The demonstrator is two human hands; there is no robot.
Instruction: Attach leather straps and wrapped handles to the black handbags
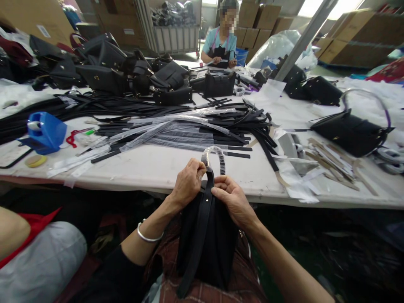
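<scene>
A black handbag (222, 248) rests upright on my lap, against a brown checked apron. A long black strap (199, 240) with a small metal stud runs down over it. The bag's handle (222, 162), wrapped in clear plastic, arches above my fingers at the table edge. My left hand (187, 183) is closed in a pinch at the strap's upper end, beside the handle's base. From the other side, my right hand (233, 198) grips the strap's edge between thumb and fingers. The exact spot under my left fingertips is hidden.
Black straps (189, 130), some plastic-covered, lie piled on the white table (151, 168). A blue tape dispenser (47, 132) stands left; a black handbag (353, 130) sits right. More bags (101, 71) are heaped behind. A co-worker (221, 44) sits opposite; another person's knee (47, 256) is at left.
</scene>
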